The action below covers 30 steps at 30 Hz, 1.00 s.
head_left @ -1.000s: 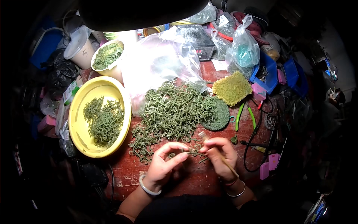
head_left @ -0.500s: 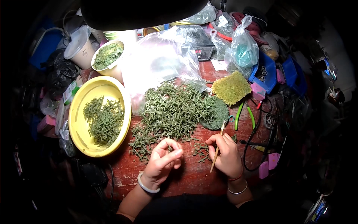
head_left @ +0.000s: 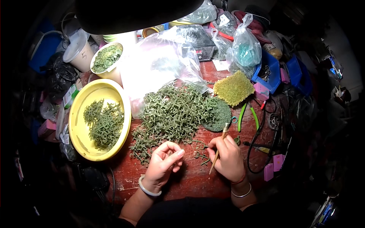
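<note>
Head view: right hand [head_left: 229,156] pinches a slim tan wooden brush [head_left: 214,161], slanting away rightward, just right of small crooked green pieces [head_left: 205,162] on the worn red desk [head_left: 201,181], nearer them than the loosely curled left hand [head_left: 165,164].

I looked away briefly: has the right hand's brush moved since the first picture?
Yes, the brush moved: its upper end went up and right, from below the round green mat to its lower-right edge.

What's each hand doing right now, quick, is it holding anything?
Left hand: loosely curled; nothing shows in it, but I can't tell about something tiny.
Right hand: closed around a thin brush.
</note>
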### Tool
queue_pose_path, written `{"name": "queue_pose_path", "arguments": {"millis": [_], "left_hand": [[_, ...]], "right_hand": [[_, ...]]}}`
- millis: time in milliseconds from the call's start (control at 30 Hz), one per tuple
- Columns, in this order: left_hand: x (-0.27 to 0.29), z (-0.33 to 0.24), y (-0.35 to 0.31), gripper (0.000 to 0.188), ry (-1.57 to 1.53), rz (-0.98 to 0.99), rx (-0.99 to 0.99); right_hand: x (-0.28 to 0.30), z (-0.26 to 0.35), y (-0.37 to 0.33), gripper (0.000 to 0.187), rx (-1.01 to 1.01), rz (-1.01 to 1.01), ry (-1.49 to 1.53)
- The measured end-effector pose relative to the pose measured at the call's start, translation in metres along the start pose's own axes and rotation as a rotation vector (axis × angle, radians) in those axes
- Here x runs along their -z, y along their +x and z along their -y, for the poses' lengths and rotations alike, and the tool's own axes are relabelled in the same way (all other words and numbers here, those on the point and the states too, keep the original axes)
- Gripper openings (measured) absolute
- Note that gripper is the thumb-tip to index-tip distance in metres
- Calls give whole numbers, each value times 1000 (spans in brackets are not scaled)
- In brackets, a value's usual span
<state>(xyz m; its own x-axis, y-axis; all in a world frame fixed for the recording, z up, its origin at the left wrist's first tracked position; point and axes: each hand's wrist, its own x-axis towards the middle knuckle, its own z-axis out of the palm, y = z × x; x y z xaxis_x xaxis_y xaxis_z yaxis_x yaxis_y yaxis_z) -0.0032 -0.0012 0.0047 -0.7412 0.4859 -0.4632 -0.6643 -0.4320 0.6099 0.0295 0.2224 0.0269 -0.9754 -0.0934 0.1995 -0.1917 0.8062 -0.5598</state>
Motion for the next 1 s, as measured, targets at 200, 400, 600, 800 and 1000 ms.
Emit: {"name": "queue_pose_path", "arguments": {"millis": [200, 400, 600, 800, 1000], "left_hand": [[-2, 3, 0, 10, 23, -1, -54], [-1, -1, -2, 7, 70, -89, -145], [-3, 1, 0, 15, 154, -181, -317], [-6, 10, 4, 31, 618, -256, -488], [-8, 14, 0, 20, 859, -161, -519]], "right_hand": [[-5, 5, -1, 25, 109, 134, 65], [-7, 4, -3, 26, 60, 190, 128], [-23, 14, 6, 27, 209, 39, 220], [-30, 22, 6, 40, 237, 109, 145], [-30, 14, 2, 36, 178, 98, 251]]}}
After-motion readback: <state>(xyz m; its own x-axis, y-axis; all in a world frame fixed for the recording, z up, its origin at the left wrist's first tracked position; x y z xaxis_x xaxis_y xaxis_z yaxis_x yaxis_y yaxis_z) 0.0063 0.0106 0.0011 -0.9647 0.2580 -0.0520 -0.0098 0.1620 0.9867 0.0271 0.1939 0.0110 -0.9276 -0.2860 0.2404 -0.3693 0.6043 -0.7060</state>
